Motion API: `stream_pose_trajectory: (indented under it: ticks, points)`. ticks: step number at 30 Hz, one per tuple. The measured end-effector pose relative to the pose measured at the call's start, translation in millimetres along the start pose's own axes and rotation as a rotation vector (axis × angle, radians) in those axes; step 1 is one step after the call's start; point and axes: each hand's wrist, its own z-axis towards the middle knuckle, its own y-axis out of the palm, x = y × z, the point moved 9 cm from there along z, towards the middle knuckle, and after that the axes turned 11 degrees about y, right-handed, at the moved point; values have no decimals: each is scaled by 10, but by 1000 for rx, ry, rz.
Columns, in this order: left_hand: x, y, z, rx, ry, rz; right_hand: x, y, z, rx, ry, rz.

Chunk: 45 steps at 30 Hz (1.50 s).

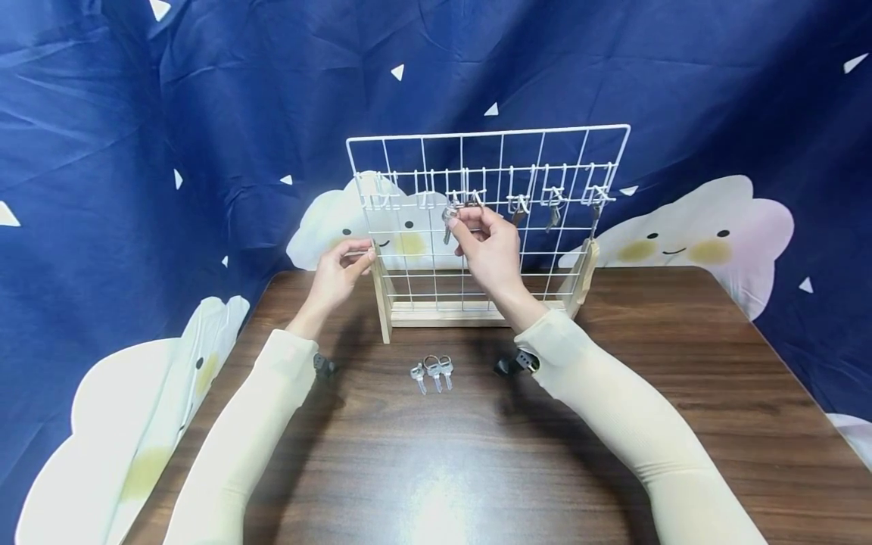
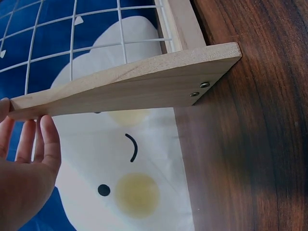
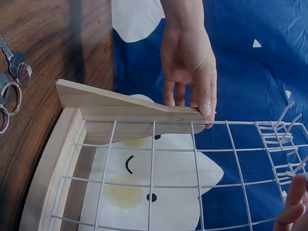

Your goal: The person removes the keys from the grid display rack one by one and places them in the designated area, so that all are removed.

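Note:
A white wire grid rack [image 1: 436, 253] stands on wooden supports. My left hand [image 1: 338, 271] grips the top of its left wooden side piece [image 1: 381, 295]; in the right wrist view the thumb of that left hand [image 3: 190, 67] lies on the wood, the other fingers behind it. My right hand [image 1: 492, 253] pinches a silver key [image 1: 447, 219] by its head in front of the grid, close to the white hooks [image 1: 453, 182] near its middle. Only a few fingertips of the right hand [image 3: 294, 204] show in the right wrist view, and the key is mostly hidden there.
Several more keys hang from hooks on the grid's right half, among them a silver key [image 1: 554, 216]. Loose silver keys with rings [image 1: 434, 369] lie on the brown wooden table [image 1: 381, 454] before the rack. A blue curtain [image 1: 272, 91] with cloud prints hangs behind.

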Motion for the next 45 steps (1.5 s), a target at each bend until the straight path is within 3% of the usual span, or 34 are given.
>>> stream_pose_trajectory:
  ticks: [16, 27, 45]
  points:
    - [27, 27, -20, -16, -11, 11, -111, -63, -104, -14, -74, -41]
    - [52, 21, -35, -10, -11, 10, -154, -77, -150, -38, -71, -22]
    - [60, 12, -35, -8, -21, 21, 153, -105, -299, -89, -10, -116]
